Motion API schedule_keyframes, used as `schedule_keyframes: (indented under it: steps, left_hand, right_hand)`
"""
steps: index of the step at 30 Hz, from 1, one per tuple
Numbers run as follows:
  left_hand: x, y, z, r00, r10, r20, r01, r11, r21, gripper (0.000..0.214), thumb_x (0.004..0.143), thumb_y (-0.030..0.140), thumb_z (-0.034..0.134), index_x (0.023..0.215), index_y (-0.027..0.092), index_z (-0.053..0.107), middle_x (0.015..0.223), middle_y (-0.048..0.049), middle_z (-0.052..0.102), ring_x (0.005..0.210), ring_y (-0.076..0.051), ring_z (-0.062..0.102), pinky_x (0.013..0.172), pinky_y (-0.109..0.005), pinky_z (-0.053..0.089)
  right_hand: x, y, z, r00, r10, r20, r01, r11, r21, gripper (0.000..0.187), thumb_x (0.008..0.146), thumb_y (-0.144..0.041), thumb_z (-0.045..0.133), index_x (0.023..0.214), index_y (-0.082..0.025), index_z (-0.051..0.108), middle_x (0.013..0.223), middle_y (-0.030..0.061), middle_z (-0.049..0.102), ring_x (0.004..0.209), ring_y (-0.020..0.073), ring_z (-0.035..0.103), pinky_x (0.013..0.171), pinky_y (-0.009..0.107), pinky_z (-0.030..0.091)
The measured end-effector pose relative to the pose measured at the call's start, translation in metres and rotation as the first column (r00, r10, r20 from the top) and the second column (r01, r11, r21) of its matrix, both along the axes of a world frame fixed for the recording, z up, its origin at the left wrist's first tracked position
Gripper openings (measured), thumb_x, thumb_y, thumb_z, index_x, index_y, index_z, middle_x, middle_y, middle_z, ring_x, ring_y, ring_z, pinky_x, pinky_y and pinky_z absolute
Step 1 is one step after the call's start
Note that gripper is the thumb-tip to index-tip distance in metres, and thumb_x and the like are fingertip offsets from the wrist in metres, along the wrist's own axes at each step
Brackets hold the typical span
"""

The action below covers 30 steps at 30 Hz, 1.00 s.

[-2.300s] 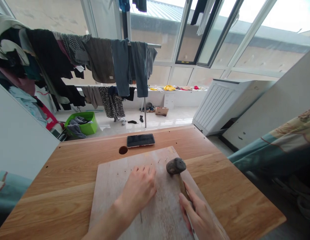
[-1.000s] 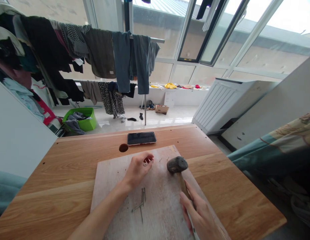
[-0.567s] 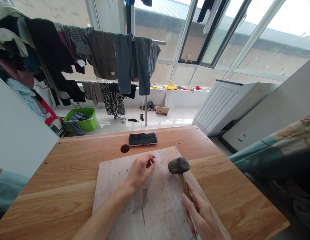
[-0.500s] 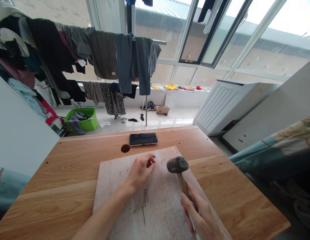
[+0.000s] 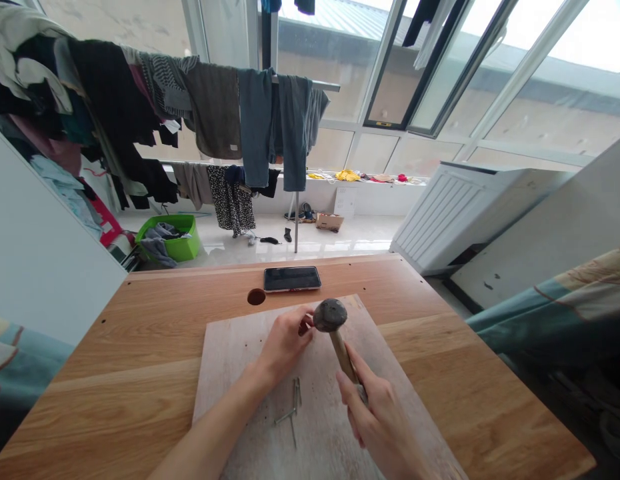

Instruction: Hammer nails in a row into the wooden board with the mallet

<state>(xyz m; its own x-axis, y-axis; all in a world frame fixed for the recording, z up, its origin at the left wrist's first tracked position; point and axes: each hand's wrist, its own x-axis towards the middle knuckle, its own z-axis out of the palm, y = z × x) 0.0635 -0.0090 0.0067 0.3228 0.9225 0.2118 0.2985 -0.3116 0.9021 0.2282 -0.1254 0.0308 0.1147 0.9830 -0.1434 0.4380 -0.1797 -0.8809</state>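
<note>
My right hand [image 5: 377,407] is wrapped round the wooden handle of a hammer [image 5: 331,315] with a dark, blunt head. The hammer head is raised over the far part of a pale wooden board [image 5: 230,373], right beside the fingertips of my left hand [image 5: 289,337]. That left hand rests on the board with thumb and fingers pinched together; whatever they hold is hidden by the fingers and the hammer head. Several loose nails [image 5: 293,410] lie on the board between my forearms. Small dark holes dot its surface.
Under the board is a brown wooden tabletop [image 5: 125,360]. Beyond the board lie a phone [image 5: 292,279] and a round hole [image 5: 256,297] in the tabletop. Further off are a green basin [image 5: 183,247], hanging clothes [image 5: 255,127] and a white ribbed cabinet [image 5: 440,213].
The hammer has swung left, its head now next to my left fingertips. My right hand has moved left with it. My left hand stays pinched at about the same spot on the board.
</note>
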Motion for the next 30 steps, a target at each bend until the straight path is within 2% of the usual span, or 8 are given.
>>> schedule_keyframes:
  steps: [10,13,16,19,21,23,26,30]
  left_hand:
    - [0.001,0.001,-0.005,1.0,-0.012,-0.012,0.013,1.0,0.021,0.039,0.078,0.001,0.056,0.111,0.019,0.068,0.083,0.0006,0.072,0.07,-0.014,0.063,0.07,-0.024,0.049]
    - [-0.002,-0.002,-0.005,0.998,-0.012,-0.056,0.016,0.998,0.055,0.043,0.08,0.004,0.058,0.12,0.019,0.063,0.092,-0.0031,0.072,0.079,-0.017,0.065,0.078,-0.028,0.051]
    - [-0.01,-0.013,0.006,0.981,0.014,-0.193,0.01,0.992,0.122,0.047,0.081,0.012,0.063,0.126,0.019,0.057,0.113,-0.01,0.067,0.098,-0.023,0.065,0.09,-0.036,0.052]
    - [-0.02,-0.031,0.028,0.878,-0.045,-0.476,0.098,0.992,0.086,0.032,0.079,0.011,0.059,0.11,0.019,0.063,0.104,-0.0089,0.067,0.091,-0.024,0.067,0.081,-0.035,0.053]
    - [-0.022,-0.044,0.042,0.755,-0.138,-0.641,0.189,0.982,0.011,0.024,0.076,0.008,0.056,0.096,0.018,0.065,0.089,-0.0069,0.068,0.078,-0.024,0.067,0.069,-0.032,0.05]
    - [-0.019,-0.056,0.049,0.64,-0.191,-0.744,0.264,0.964,-0.02,0.025,0.073,0.005,0.054,0.092,0.017,0.065,0.084,-0.008,0.069,0.074,-0.026,0.067,0.062,-0.032,0.047]
    - [-0.004,-0.072,0.046,0.541,-0.209,-0.815,0.397,0.918,0.028,0.034,0.07,-0.002,0.054,0.097,0.014,0.066,0.089,-0.0114,0.07,0.076,-0.028,0.068,0.058,-0.034,0.046]
    - [0.012,-0.087,0.033,0.536,-0.244,-0.808,0.571,0.81,0.134,0.025,0.067,0.001,0.062,0.086,0.017,0.063,0.084,-0.0105,0.069,0.074,-0.029,0.066,0.059,-0.035,0.048]
  right_hand:
    - [-0.003,0.002,-0.001,0.997,-0.009,0.072,0.001,0.995,0.104,0.067,0.094,-0.059,0.052,0.144,-0.015,0.061,0.063,0.003,0.068,0.049,0.0207,0.063,0.047,0.026,0.052]
    - [-0.004,-0.002,-0.004,1.0,-0.01,0.004,0.01,0.998,0.066,0.068,0.094,-0.06,0.05,0.145,-0.015,0.059,0.061,0.0002,0.063,0.04,0.0162,0.055,0.041,0.025,0.048]
    - [-0.001,-0.012,-0.012,0.994,-0.047,-0.1,0.049,0.999,0.024,0.07,0.096,-0.061,0.047,0.149,-0.014,0.053,0.052,-0.0073,0.049,0.032,0.0112,0.042,0.035,0.022,0.039]
    - [0.006,-0.023,-0.021,0.984,-0.098,-0.148,0.097,0.995,-0.015,0.075,0.094,-0.063,0.05,0.15,-0.013,0.05,0.049,-0.0093,0.044,0.031,0.0106,0.04,0.032,0.021,0.034]
    - [0.011,-0.028,-0.027,0.978,-0.122,-0.167,0.116,0.992,-0.048,0.077,0.093,-0.064,0.052,0.15,-0.013,0.05,0.051,-0.0076,0.048,0.032,0.0109,0.042,0.03,0.02,0.034]
    - [0.014,-0.029,-0.032,0.977,-0.124,-0.173,0.112,0.991,-0.077,0.077,0.093,-0.064,0.051,0.15,-0.012,0.051,0.05,-0.0067,0.05,0.032,0.0117,0.043,0.031,0.022,0.034]
    - [0.014,-0.028,-0.033,0.981,-0.111,-0.161,0.096,0.991,-0.097,0.077,0.095,-0.063,0.048,0.149,-0.01,0.05,0.046,-0.0063,0.051,0.031,0.0132,0.043,0.031,0.023,0.035]
    - [0.013,-0.026,-0.031,0.986,-0.11,-0.126,0.102,0.993,-0.066,0.077,0.096,-0.064,0.046,0.149,-0.008,0.053,0.041,-0.0059,0.048,0.032,0.0163,0.046,0.031,0.025,0.039]
